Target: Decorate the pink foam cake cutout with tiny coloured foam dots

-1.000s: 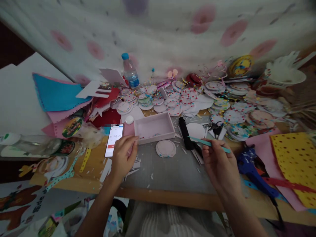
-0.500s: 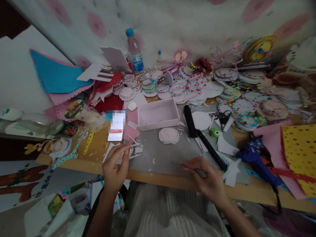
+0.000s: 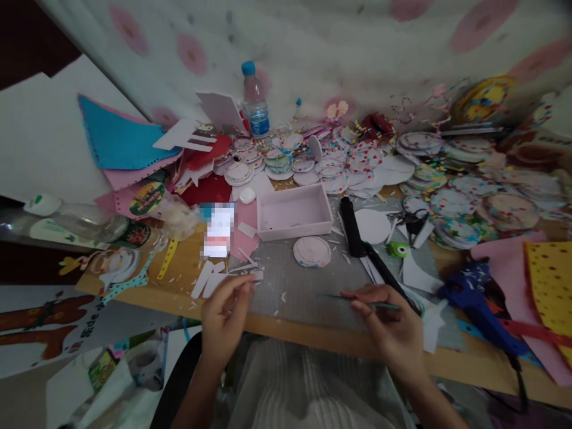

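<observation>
My right hand (image 3: 388, 316) grips slim dark-green tweezers (image 3: 333, 295), their thin tip pointing left over the grey mat (image 3: 308, 292). Thumb and forefinger of my left hand (image 3: 226, 313) are pinched together at the mat's front left; anything between them is too small to make out. Beyond the hands lies a round white paper disc (image 3: 311, 251) with a few blue dots near its lower edge. Behind it stands an open pale pink box (image 3: 295, 211). White paper strips (image 3: 210, 279) lie close to my left hand.
A black stick-like tool (image 3: 353, 229), a green punch (image 3: 397, 249) and a blue glue gun (image 3: 469, 292) lie to the right. Decorated discs (image 3: 366, 156) are heaped along the back, beside a water bottle (image 3: 256, 104). At left are a phone (image 3: 218, 229) and a larger bottle (image 3: 89, 220).
The whole view has shifted, so things sit further right and slightly lower. The tweezers in my right hand show more clearly. My left thumb and forefinger remain close together.
</observation>
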The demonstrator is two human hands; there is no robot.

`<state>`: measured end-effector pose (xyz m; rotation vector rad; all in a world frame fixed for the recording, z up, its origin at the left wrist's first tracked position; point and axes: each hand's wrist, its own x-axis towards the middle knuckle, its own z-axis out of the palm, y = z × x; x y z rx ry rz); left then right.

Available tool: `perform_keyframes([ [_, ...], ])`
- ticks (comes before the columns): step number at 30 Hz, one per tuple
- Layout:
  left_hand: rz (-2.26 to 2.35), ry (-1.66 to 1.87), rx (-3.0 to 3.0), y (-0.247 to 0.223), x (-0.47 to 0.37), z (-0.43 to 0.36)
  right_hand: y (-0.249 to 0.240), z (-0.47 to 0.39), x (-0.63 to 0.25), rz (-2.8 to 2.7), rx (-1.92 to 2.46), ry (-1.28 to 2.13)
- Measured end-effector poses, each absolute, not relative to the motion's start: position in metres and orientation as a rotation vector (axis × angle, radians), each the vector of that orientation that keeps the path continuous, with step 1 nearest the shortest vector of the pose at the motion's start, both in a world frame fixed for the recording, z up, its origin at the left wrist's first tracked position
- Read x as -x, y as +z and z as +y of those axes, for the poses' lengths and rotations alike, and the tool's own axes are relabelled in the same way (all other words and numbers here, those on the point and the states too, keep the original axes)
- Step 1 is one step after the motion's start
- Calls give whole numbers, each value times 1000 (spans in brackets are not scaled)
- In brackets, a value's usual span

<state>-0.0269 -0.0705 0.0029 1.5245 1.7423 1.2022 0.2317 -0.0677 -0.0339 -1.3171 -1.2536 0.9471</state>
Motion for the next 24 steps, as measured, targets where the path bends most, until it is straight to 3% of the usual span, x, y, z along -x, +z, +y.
perform_keyframes([
  [8, 1292, 925, -1300, 7, -37, -66, 0, -60, -219, -1192, 1099, 960],
  [24, 1120, 892, -1183, 20, -27, -46, -6, -64, -215, -840, 1220, 1114],
])
